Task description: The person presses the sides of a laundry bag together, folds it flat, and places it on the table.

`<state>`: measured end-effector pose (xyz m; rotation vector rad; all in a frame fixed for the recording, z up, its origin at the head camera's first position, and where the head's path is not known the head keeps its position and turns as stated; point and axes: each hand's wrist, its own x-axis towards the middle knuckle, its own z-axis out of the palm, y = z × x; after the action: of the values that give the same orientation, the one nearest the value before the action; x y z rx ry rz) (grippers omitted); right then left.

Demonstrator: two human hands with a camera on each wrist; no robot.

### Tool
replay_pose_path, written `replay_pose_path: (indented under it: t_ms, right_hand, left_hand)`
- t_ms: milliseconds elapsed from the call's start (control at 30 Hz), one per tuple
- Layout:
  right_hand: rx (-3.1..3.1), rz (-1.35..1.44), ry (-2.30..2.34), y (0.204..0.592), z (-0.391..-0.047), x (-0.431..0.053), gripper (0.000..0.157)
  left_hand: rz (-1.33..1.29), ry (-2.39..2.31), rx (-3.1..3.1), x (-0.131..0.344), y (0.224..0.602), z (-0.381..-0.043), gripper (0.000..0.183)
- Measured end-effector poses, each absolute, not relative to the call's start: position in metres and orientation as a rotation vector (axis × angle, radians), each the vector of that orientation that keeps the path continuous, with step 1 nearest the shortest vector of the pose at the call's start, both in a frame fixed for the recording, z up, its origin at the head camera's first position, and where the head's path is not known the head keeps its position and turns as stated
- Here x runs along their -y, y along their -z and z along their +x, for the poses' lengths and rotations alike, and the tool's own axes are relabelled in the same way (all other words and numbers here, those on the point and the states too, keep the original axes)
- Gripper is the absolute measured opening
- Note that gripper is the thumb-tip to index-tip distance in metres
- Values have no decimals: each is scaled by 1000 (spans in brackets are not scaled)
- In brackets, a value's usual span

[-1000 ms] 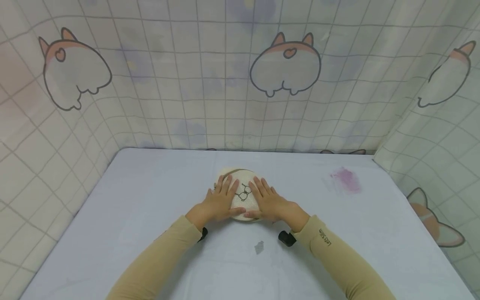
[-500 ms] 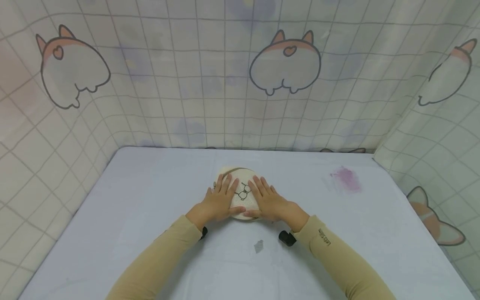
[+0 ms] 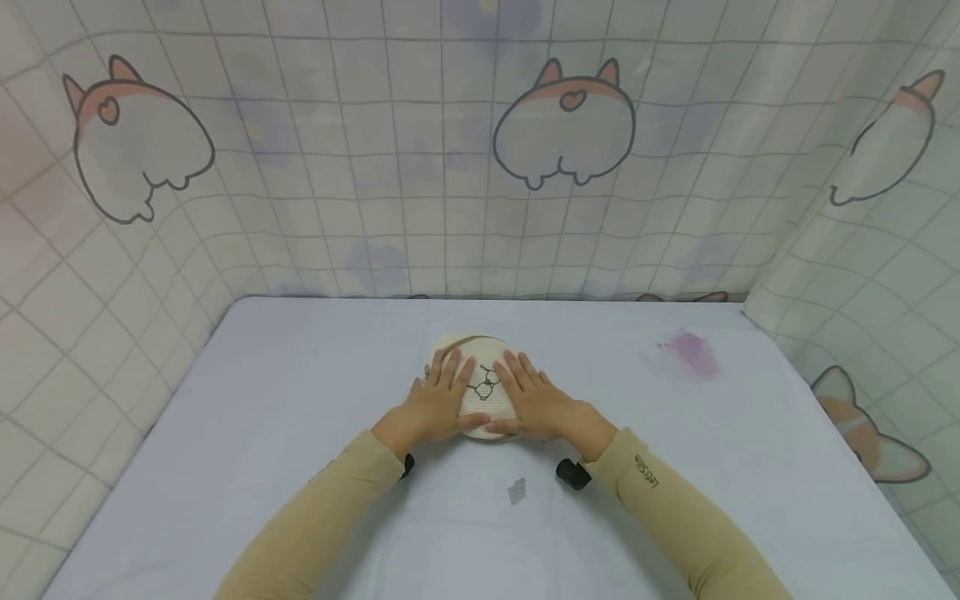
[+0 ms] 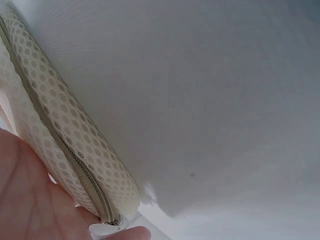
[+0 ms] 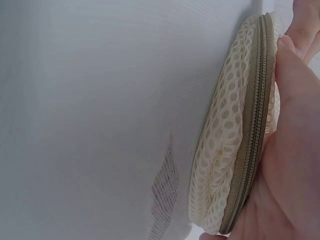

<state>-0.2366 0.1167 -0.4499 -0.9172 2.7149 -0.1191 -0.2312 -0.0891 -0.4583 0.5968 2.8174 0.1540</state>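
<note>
A round, cream mesh laundry bag (image 3: 483, 407) with a line-drawn animal face lies on the white table, in the middle of the head view. My left hand (image 3: 435, 410) rests on its left half, fingers straight and spread. On the right half my right hand (image 3: 542, 410) lies the same way, and the two thumbs nearly meet at the near edge. In the left wrist view a tan zip (image 4: 75, 162) runs along the bag's side to a whitish tab at its end. The zip's teeth (image 5: 257, 105) look meshed in the right wrist view. Much of the bag's top is hidden under the hands.
The table (image 3: 300, 350) has a pink stain (image 3: 692, 353) at right and a small grey patch (image 3: 517, 492) in front of the bag. A checked curtain (image 3: 337, 183) with corgi drawings hangs behind and on both sides. A black wrist camera (image 3: 573, 474) sits under the right wrist.
Both hands and the bag stay put; only the head view shifts slightly.
</note>
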Motion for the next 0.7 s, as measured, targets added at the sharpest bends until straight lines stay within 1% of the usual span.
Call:
replay_pose_path:
  t_ms: [200, 400, 567, 700]
  right_hand:
    - [-2715, -921, 139, 459, -241, -120, 101]
    - [-2722, -904, 145, 464, -245, -120, 103]
    - [-2707, -867, 137, 460, -243, -119, 102]
    - [-2730, -877, 125, 450, -238, -117, 99]
  left_hand:
    - [597, -121, -2799, 89, 458, -230, 98]
    - [596, -151, -2782, 88, 446, -227, 96]
    - [602, -162, -2776, 89, 441, -222, 95]
    - [610, -174, -2784, 91, 438, -221, 95]
